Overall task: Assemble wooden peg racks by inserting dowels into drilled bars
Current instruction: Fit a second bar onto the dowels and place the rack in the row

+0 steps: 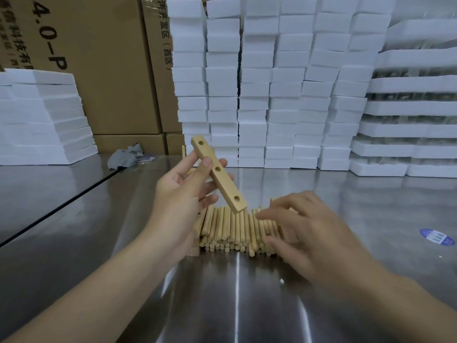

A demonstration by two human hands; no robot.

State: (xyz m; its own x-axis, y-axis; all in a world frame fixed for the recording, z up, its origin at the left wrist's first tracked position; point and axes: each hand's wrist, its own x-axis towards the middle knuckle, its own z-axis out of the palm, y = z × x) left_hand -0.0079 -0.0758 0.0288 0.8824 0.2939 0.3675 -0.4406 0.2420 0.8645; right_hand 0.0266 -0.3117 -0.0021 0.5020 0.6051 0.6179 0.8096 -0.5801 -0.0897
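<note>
My left hand [188, 191] holds a pale wooden bar [223, 178] tilted in the air, thumb on its face and fingers behind it. Three drilled holes show along the bar and all are bare. Below it a pile of short wooden dowels [230, 231] lies on the steel table. My right hand [304, 231] hovers over the right side of the pile, fingers spread and slightly blurred, fingertips touching the dowels. No dowel is plainly pinched. More wooden pieces behind my left hand are mostly hidden.
The shiny steel table [99, 243] has a dark seam on the left. White foam blocks [272, 95] are stacked behind, more at left and right. Cardboard boxes [99, 70] stand at the back left. A crumpled grey cloth [126, 154] and a blue sticker [436, 236] lie on the table.
</note>
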